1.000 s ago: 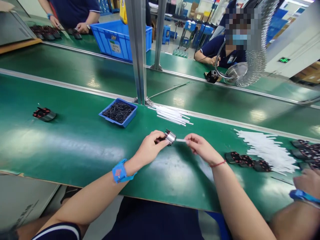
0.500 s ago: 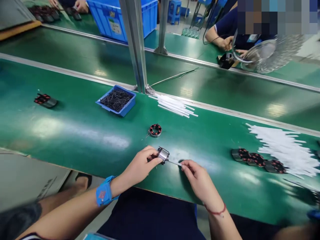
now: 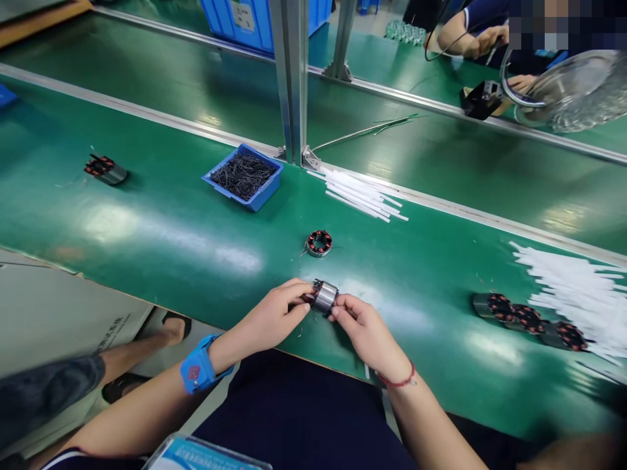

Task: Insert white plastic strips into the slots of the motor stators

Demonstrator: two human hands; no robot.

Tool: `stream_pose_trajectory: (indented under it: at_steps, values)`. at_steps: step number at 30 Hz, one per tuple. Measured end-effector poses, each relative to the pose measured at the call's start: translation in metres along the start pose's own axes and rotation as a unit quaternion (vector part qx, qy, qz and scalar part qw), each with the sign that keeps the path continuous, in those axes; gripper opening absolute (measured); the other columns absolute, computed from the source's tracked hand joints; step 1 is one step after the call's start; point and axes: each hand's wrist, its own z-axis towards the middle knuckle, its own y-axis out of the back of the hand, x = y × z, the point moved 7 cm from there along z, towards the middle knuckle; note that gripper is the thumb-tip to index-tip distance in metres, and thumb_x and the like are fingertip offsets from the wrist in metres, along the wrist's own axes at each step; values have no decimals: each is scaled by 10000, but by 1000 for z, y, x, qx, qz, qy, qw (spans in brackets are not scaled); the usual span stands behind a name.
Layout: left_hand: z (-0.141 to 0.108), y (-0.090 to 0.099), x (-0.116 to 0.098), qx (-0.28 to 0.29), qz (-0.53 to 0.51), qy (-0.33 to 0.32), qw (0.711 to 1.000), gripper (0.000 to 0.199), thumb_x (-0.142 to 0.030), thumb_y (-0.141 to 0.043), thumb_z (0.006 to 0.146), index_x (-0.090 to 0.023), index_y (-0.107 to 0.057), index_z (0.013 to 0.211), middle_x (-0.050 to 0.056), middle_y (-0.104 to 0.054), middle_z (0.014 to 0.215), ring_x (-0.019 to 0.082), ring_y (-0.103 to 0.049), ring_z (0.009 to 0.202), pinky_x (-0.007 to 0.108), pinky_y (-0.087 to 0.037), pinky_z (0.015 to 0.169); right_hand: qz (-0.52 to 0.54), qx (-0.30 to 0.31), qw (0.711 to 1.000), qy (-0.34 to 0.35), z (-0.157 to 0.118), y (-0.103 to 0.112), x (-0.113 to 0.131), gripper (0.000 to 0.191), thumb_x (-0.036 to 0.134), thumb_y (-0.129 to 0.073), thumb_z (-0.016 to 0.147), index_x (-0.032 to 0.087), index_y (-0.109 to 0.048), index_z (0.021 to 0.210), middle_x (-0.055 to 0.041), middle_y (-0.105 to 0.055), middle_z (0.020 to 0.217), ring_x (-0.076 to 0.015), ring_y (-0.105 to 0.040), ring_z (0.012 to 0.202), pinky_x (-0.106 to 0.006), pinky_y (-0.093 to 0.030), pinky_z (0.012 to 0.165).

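Glossy green worktop (image 3: 421, 254), metal rail (image 3: 171, 119), upright metal post (image 3: 290, 85), pale reflections (image 3: 225, 253).

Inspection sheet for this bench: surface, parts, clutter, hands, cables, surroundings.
Surface: green bench, shiny.
Parts: silver cylinder, held; coil ring beyond it; cylindrical parts either side; white strips in two piles; blue tray of black pieces.
Clutter: small white piece near right hand.
Hands: left hand grips the silver cylinder; right hand at its other end.
Cables: thin strands, possibly wire, by the post.
Surroundings: blue crate, co-worker's hand beyond.

The cylinder (image 3: 326, 297) is silver and black, the table (image 3: 426, 274) green.
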Motion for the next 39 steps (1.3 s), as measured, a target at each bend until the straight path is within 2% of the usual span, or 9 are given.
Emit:
stream_pose_trajectory:
  at_steps: [3,8,12,18,24,27,31,34,39]
  values:
    - [1,4,1,-18,22,-24,999,197,-111,-440,872,-192,-610,929,18,-604,985,141,-570,922,248,-438,833,63,-1,998,-7,0,-3,-3,177,361,-516,860,186,-545,848,19,-518,729,-107,-438,632,-220,-352,579]
    - [-3,0,1,-62,46,-48,996,121,-129,-468,885,-171,-566,826,15,-574,872,133,-545,818,250,-429,749,136,-5,991,-9,0,-6,-3,240,367,-597,824,193,-599,990,-32,-629,957,-159,-540,878,-264,-408,787]
    - [-11,-1,-2,-110,58,-93,988,138,-127,-437,909,-161,-543,827,30,-549,856,139,-518,820,266,-426,757,126,-49,991,-23,2,-6,-6,279,400,-619,808,178,-630,976,-37,-660,903,-175,-563,842,-296,-416,800]
    - [-26,3,-8,-141,65,-169,973,130,-112,-432,914,-160,-552,899,42,-557,875,148,-505,855,282,-428,790,104,-58,993,-9,2,-11,-2,281,402,-594,826,184,-631,999,-49,-666,967,-195,-572,913,-321,-416,849]
    - [-18,7,0,-124,21,-53,991,71,-195,-523,883,-182,-538,951,41,-529,982,165,-508,946,299,-428,843,-2,-98,995,-28,-1,-6,-6,274,446,-594,810,181,-582,882,22,-558,672,-111,-456,584,-233,-362,550]
    - [-13,3,0,-123,45,-34,991,79,-230,-579,850,-184,-546,905,41,-528,986,190,-477,962,326,-416,852,-53,-118,992,-15,-3,-2,-4,251,437,-576,825,186,-579,834,24,-538,636,-110,-429,555,-238,-349,531]
    - [-12,0,2,-145,52,-39,987,41,-197,-575,844,-185,-535,847,33,-538,949,189,-460,921,339,-400,853,-84,-64,994,19,-5,-1,2,271,398,-503,880,198,-667,964,-48,-663,831,-186,-582,771,-307,-452,715]
    - [-12,0,2,-140,48,-42,988,48,-187,-579,837,-184,-531,842,37,-539,951,191,-457,923,342,-398,853,-105,0,994,32,-8,3,8,315,365,-467,905,234,-666,1110,-67,-684,1025,-232,-609,967,-373,-451,869]
    - [-13,3,4,-103,53,-19,993,40,-192,-557,847,-177,-528,825,43,-530,935,194,-458,913,339,-400,825,-249,127,959,52,-1,21,36,378,374,-466,908,280,-571,1259,-44,-679,1086,-218,-618,987,-361,-456,889]
